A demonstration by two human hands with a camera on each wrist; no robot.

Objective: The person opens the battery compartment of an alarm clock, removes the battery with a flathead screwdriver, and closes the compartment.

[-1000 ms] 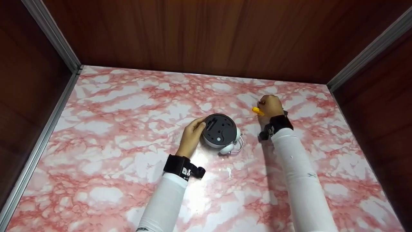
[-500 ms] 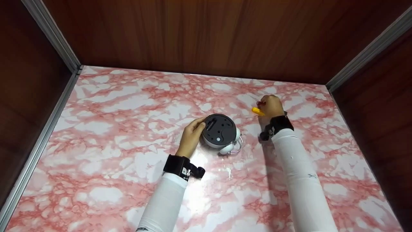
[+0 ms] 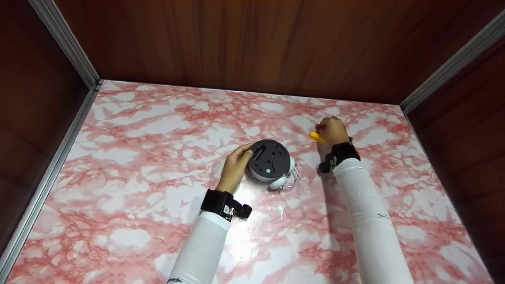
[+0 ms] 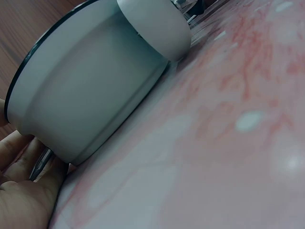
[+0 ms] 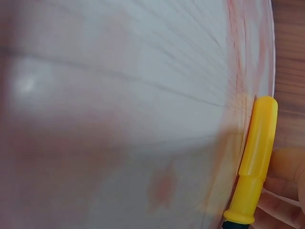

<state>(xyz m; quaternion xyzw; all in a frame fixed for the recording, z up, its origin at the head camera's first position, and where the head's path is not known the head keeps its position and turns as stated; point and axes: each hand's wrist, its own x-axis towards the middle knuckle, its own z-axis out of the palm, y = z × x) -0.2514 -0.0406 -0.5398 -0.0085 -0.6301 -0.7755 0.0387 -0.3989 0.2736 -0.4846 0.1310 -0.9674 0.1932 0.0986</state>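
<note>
A white twin-bell alarm clock [image 3: 270,158] lies on its front, with its black back facing up and its bells toward the lower right. My left hand [image 3: 233,167] grips its left rim, thumb at the edge of the back. In the left wrist view, fingers wrap the side of the clock [image 4: 90,86] by a thin metal foot [image 4: 42,163]. Farther right, my right hand [image 3: 332,130] has curled fingers around a small red piece [image 3: 320,126], mostly hidden. Beside those fingers is a yellow handle [image 3: 315,136] like a screwdriver's; the right wrist view shows the handle [image 5: 257,143] with a dark end.
The table [image 3: 150,165] has a glossy red-and-white marbled top. A dark wood panel [image 3: 252,47] rises along its back, with similar panels and metal edging [image 3: 47,165] at both sides. Each wrist wears a black strap with a small camera.
The small piece at my right fingers looked darker a second ago and now shows red. Left hand, clock and yellow handle hold nearly the same place.
</note>
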